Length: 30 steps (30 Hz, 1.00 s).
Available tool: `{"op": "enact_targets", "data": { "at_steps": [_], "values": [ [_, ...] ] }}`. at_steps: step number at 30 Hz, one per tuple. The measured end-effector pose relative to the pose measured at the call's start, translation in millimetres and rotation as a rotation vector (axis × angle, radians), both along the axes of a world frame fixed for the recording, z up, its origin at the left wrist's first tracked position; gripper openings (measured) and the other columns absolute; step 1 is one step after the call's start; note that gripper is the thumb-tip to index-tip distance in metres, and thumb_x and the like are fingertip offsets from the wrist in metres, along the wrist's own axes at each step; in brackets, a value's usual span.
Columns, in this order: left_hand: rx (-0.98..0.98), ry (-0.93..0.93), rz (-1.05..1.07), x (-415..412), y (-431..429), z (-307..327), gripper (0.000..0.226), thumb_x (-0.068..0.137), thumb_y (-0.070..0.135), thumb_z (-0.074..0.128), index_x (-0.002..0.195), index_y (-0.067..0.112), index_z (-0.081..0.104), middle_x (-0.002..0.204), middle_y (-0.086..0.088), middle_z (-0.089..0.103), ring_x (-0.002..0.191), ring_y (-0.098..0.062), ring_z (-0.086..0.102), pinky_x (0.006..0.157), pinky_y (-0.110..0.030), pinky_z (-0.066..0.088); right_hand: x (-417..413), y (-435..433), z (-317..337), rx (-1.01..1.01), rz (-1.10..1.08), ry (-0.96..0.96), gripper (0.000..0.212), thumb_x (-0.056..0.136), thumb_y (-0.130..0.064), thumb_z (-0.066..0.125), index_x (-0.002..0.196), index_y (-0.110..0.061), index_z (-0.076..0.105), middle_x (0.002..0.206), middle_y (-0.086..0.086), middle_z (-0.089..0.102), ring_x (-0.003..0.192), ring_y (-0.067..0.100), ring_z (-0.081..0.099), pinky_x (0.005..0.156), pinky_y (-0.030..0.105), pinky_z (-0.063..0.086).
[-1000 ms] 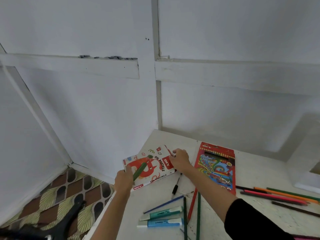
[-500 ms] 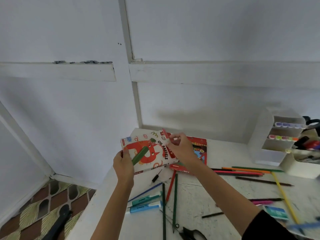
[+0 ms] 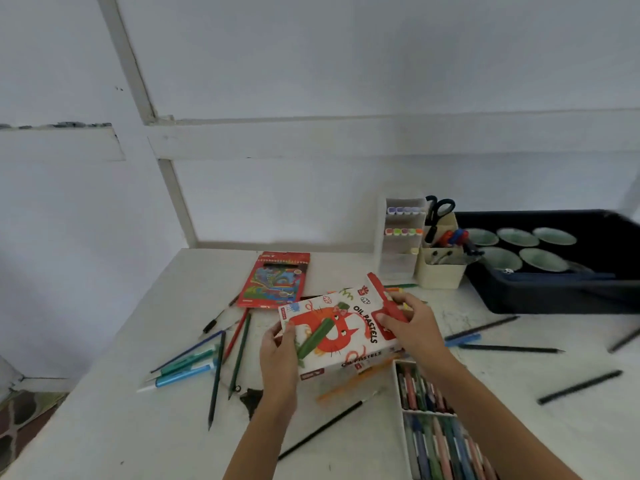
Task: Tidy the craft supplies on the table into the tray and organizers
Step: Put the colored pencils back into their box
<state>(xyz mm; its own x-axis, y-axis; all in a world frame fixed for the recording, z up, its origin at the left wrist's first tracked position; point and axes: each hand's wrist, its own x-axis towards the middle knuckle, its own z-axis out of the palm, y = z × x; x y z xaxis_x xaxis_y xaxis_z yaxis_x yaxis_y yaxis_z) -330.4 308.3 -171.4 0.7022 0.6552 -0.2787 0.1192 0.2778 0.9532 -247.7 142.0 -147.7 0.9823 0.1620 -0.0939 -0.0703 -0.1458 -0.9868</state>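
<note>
I hold a white oil pastels box (image 3: 341,336) with a red cat print above the middle of the white table (image 3: 138,341). My left hand (image 3: 278,351) grips its left end. My right hand (image 3: 407,322) pinches the red end flap at its right end. An open tray of pastel sticks (image 3: 431,420) lies just below my right forearm. A red coloured-pencil pack (image 3: 275,280) lies flat behind the box. White organizers (image 3: 401,237) with markers and scissors (image 3: 439,207) stand at the back, next to a dark tray (image 3: 540,296) holding several pale bowls.
Loose pencils (image 3: 239,355) and teal and blue markers (image 3: 180,372) are scattered left of the box. More dark pencils (image 3: 578,386) lie on the right. The table's left edge drops to a patterned floor (image 3: 20,414). A white wall stands behind.
The view has swung right and down, bringing the organizers, dark tray and pastel tray into sight. Both hands have carried the box from the table's left corner toward its middle.
</note>
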Motion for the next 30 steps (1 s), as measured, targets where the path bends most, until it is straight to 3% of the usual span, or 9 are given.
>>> {"op": "enact_targets", "data": {
  "at_steps": [5, 7, 10, 13, 16, 19, 22, 25, 30],
  "values": [
    [0.016, 0.055, -0.06, -12.3, -56.7, -11.9, 0.023, 0.099, 0.022, 0.044, 0.12, 0.016, 0.052, 0.093, -0.008, 0.068, 0.063, -0.015, 0.066, 0.043, -0.022, 0.049, -19.3, -61.5, -11.9, 0.018, 0.028, 0.08, 0.027, 0.085, -0.013, 0.067, 0.109, -0.018, 0.056, 0.097, 0.008, 0.069, 0.074, 0.02, 0.071, 0.058, 0.027, 0.057],
    [0.034, 0.062, -0.097, -18.9, -73.6, -14.9, 0.023, 0.099, 0.019, 0.041, 0.116, 0.015, 0.055, 0.086, -0.007, 0.069, 0.061, -0.014, 0.065, 0.041, -0.02, 0.047, -27.1, -79.2, -12.8, 0.056, 0.05, 0.141, 0.017, 0.089, -0.025, 0.062, 0.105, -0.018, 0.061, 0.091, 0.009, 0.072, 0.076, 0.023, 0.071, 0.064, 0.032, 0.058],
    [0.064, 0.075, -0.108, -26.3, -92.0, -16.1, 0.022, 0.1, 0.018, 0.038, 0.11, 0.016, 0.058, 0.086, -0.006, 0.069, 0.065, -0.015, 0.066, 0.045, -0.02, 0.047, -36.4, -99.9, -15.1, 0.12, 0.072, 0.24, 0.023, 0.094, -0.032, 0.051, 0.099, -0.02, 0.07, 0.091, 0.008, 0.073, 0.084, 0.028, 0.07, 0.077, 0.043, 0.057],
    [0.104, 0.071, -0.119, -32.1, -106.9, -17.6, 0.021, 0.1, 0.017, 0.038, 0.107, 0.02, 0.058, 0.087, -0.004, 0.069, 0.067, -0.015, 0.066, 0.047, -0.02, 0.048, -44.3, -117.7, -22.0, 0.068, 0.098, 0.207, 0.015, 0.091, -0.018, 0.06, 0.099, -0.024, 0.071, 0.102, 0.005, 0.07, 0.087, 0.022, 0.069, 0.066, 0.033, 0.058],
    [0.164, 0.095, -0.158, -35.9, -112.5, -27.6, 0.02, 0.099, 0.018, 0.041, 0.112, 0.024, 0.056, 0.098, -0.008, 0.067, 0.077, -0.019, 0.068, 0.055, -0.026, 0.054, -51.1, -127.8, -25.4, 0.075, 0.103, 0.184, 0.027, 0.086, -0.011, 0.065, 0.107, -0.027, 0.066, 0.109, 0.002, 0.066, 0.088, 0.019, 0.069, 0.06, 0.027, 0.056],
    [0.646, 0.237, -0.154, -32.6, -110.4, -34.7, 0.049, 0.091, 0.017, 0.053, 0.138, 0.021, 0.039, 0.127, -0.01, 0.046, 0.113, -0.022, 0.049, 0.089, -0.041, 0.049, -55.6, -132.0, -27.5, 0.14, 0.092, 0.188, 0.041, 0.084, -0.006, 0.067, 0.115, -0.032, 0.058, 0.107, 0.002, 0.066, 0.088, 0.021, 0.07, 0.06, 0.03, 0.057],
    [0.843, 0.039, -0.426, -27.6, -118.1, -17.1, 0.073, 0.084, 0.034, 0.066, 0.145, 0.028, 0.028, 0.144, 0.005, 0.029, 0.132, -0.013, 0.028, 0.107, -0.034, 0.035, -59.5, -130.0, -32.0, 0.198, 0.06, 0.187, 0.05, 0.083, -0.003, 0.067, 0.122, -0.029, 0.052, 0.104, 0.008, 0.067, 0.087, 0.022, 0.07, 0.059, 0.03, 0.057],
    [1.126, 0.02, -0.906, -17.6, -129.4, -5.9, 0.11, 0.066, 0.071, 0.065, 0.149, 0.035, 0.002, 0.154, 0.021, -0.003, 0.141, -0.001, -0.006, 0.113, -0.031, 0.006, -63.2, -123.8, -36.2, 0.228, 0.048, 0.196, 0.054, 0.082, 0.0, 0.067, 0.127, -0.024, 0.048, 0.102, 0.01, 0.068, 0.088, 0.02, 0.07, 0.063, 0.031, 0.057],
    [1.412, 0.109, -1.166, 8.1, -122.7, -7.9, 0.134, 0.058, 0.071, 0.071, 0.146, 0.027, -0.021, 0.154, 0.007, -0.026, 0.139, -0.012, -0.03, 0.117, -0.039, -0.013, -68.8, -112.9, -38.0, 0.232, 0.093, 0.192, 0.051, 0.081, 0.003, 0.067, 0.124, -0.02, 0.054, 0.099, 0.007, 0.069, 0.091, 0.018, 0.067, 0.069, 0.027, 0.056]
  ]
}}
